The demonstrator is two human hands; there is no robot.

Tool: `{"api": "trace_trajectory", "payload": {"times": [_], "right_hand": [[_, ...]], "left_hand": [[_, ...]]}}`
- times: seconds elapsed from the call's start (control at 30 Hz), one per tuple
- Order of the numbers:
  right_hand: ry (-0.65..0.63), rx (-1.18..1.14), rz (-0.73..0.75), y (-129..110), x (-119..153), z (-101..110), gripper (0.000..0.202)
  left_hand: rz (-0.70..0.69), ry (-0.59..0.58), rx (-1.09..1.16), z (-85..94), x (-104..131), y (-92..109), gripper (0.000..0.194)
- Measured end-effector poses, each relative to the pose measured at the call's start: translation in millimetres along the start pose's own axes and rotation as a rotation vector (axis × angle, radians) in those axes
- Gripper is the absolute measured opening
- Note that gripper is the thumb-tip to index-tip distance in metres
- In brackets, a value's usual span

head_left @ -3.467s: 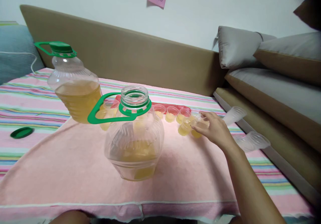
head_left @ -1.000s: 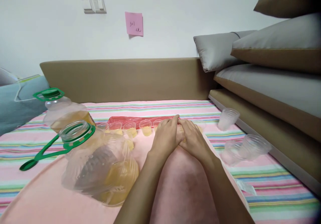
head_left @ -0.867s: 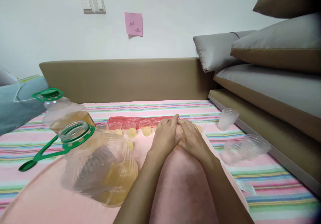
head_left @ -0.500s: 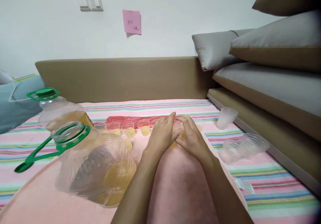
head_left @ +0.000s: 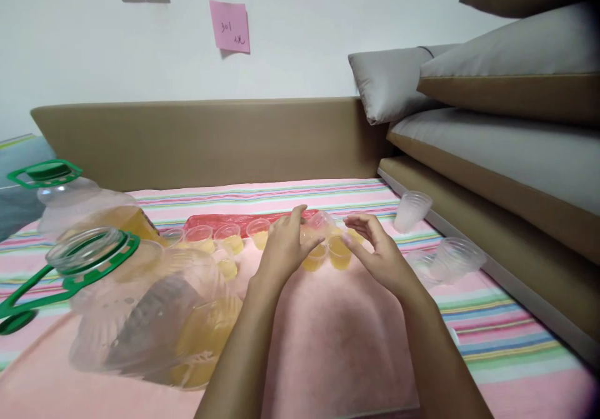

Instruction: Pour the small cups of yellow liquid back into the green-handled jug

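Several clear plastic cups with yellow liquid stand on a pink cloth (head_left: 323,319). My left hand (head_left: 288,244) is beside a filled cup (head_left: 314,257), thumb and fingers apart, partly hiding the cups behind it. Just right of another filled cup (head_left: 339,253) is my right hand (head_left: 375,247), its fingers spread and slightly curled. Nothing shows between the fingers of either hand. Behind them a tilted clear cup (head_left: 321,220) appears near the red plastic (head_left: 220,220). More filled cups (head_left: 229,239) form a row to the left.
A large open jug (head_left: 140,319) with a green handle stands at the front left, a capped jug (head_left: 89,209) behind it. Stacked clear cups (head_left: 412,211) and others (head_left: 457,259) lie on the right, beside piled cushions (head_left: 506,150).
My hands have moved apart, uncovering the filled cups between them. The view has shifted, so the jugs and wall note sit farther left.
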State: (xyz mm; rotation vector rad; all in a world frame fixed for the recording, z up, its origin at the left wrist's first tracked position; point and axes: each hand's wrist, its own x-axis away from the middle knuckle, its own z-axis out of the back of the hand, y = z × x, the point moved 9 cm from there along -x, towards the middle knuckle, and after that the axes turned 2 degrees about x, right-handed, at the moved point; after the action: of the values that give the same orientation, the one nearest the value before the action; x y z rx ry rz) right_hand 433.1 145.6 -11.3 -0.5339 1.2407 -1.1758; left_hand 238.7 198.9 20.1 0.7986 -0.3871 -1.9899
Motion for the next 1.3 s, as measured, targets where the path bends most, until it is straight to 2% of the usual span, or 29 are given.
{"api": "trace_trajectory", "payload": {"times": [0.07, 0.17, 0.27, 0.37, 0.4, 0.5, 0.53, 0.67, 0.83, 1.13, 1.3], "right_hand": [[0.037, -0.039, 0.0, 4, -1, -1, 0.036], [0.066, -0.061, 0.011, 11, -4, -6, 0.035], [0.075, -0.079, 0.022, 12, -6, -14, 0.043], [0.132, -0.105, 0.059, 5, -6, -18, 0.063], [0.147, -0.104, 0.07, 2, -5, -20, 0.064], [0.122, -0.028, 0.094, -5, -2, -28, 0.044], [0.108, -0.004, 0.095, -6, -2, -30, 0.043], [0.155, -0.041, 0.067, -1, 0, -28, 0.049], [0.131, -0.029, 0.069, 0, -1, -31, 0.052], [0.184, -0.07, 0.058, -3, -3, -29, 0.048], [0.119, -0.112, 0.035, 10, -9, -39, 0.044]], "left_hand": [[0.005, 0.006, 0.03, 0.5, 0, 0, 0.071], [0.005, 0.004, 0.058, 0.1, 0, 2, 0.072], [-0.004, -0.007, 0.074, -2.3, 1, 3, 0.068], [-0.015, -0.015, 0.094, -5.8, 2, 3, 0.06], [-0.019, -0.016, 0.102, -6.8, 3, 3, 0.058], [-0.033, -0.015, 0.126, -8.9, 4, 3, 0.054], [-0.036, -0.015, 0.132, -9.0, 4, 3, 0.054], [-0.051, -0.009, 0.15, -6.9, 6, 3, 0.051], [-0.042, -0.002, 0.146, -5.4, 8, -3, 0.048], [-0.046, -0.011, 0.165, -9.2, 8, -3, 0.045], [-0.079, -0.027, 0.164, -12.5, 8, -4, 0.043]]}}
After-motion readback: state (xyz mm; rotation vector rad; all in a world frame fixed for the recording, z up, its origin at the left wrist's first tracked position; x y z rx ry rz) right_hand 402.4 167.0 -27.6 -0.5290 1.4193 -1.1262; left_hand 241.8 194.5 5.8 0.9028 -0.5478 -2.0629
